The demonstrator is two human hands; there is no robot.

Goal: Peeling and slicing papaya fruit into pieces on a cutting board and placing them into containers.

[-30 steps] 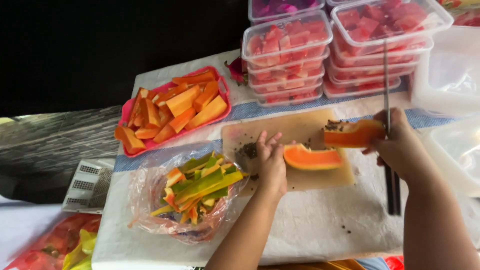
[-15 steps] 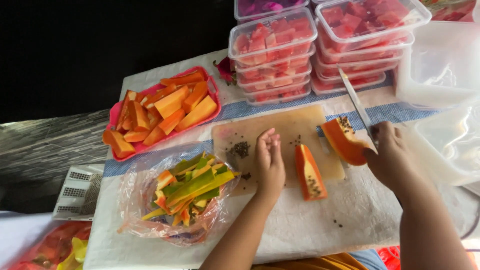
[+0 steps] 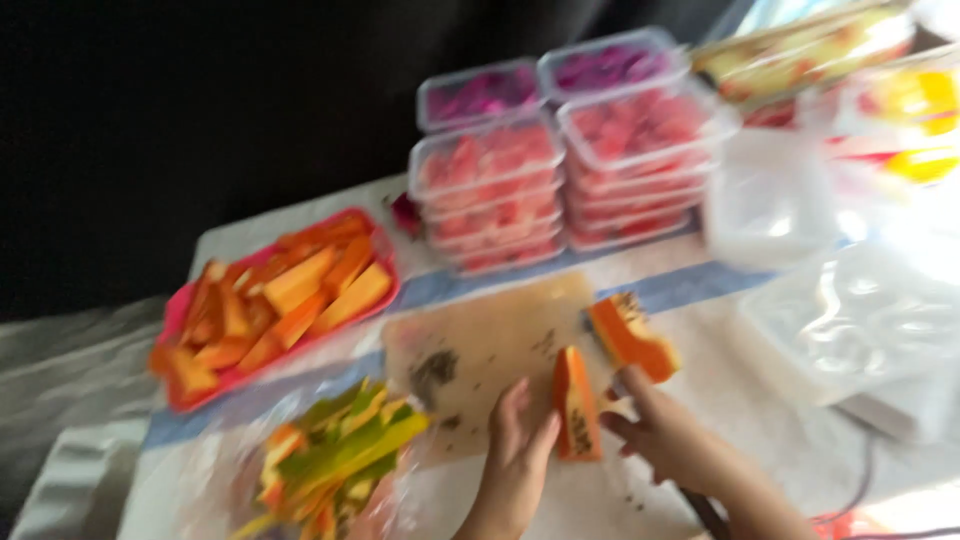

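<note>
Left hand [image 3: 515,455] lies flat and open on the cutting board [image 3: 490,345], its edge just beside the upright papaya wedge [image 3: 575,405], steadying it. Right hand [image 3: 665,435] is curled, its grip apparently closed on a dark handle; blur hides what. A second papaya piece [image 3: 628,335] sits at the board's far corner. Peels fill the plastic bag [image 3: 335,455]; cut strips fill the pink tray [image 3: 280,300] on the desk [image 3: 700,385].

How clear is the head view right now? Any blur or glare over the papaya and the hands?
Head view: motion blur smears everything; the papaya piece between the left hand and right hand has soft edges. Strong glare washes out the clear plastic containers at right. The background at upper left is near black.
</note>
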